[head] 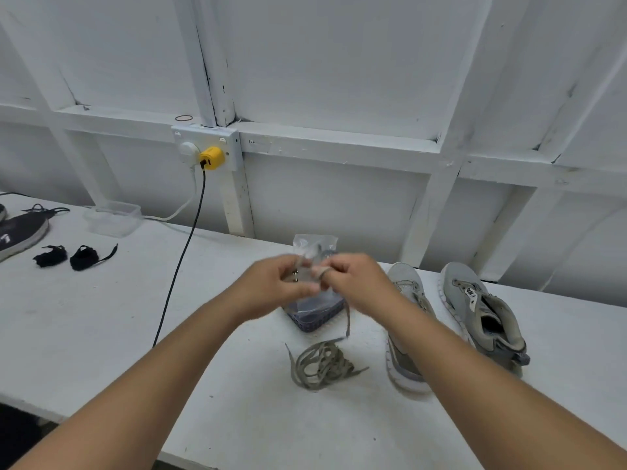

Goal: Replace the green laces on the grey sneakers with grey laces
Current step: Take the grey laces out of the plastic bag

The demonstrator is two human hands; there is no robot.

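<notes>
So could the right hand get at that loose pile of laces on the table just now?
Probably yes, once free. The pile of laces lies uncovered on the table just below the right hand, nothing between. But that hand and the left hand are both busy pinching a lace.

Greys, white and one yellow spot

The two sneakers (481,313) are showing grey with white soles; the loose laces (322,364) are looking olive-green; the basket (314,320) is showing dark blue mesh; the plug (211,158) is glowing yellow on a white wall (339,62); black lace bundles (68,256) are lying on the white tabletop (101,327).
</notes>
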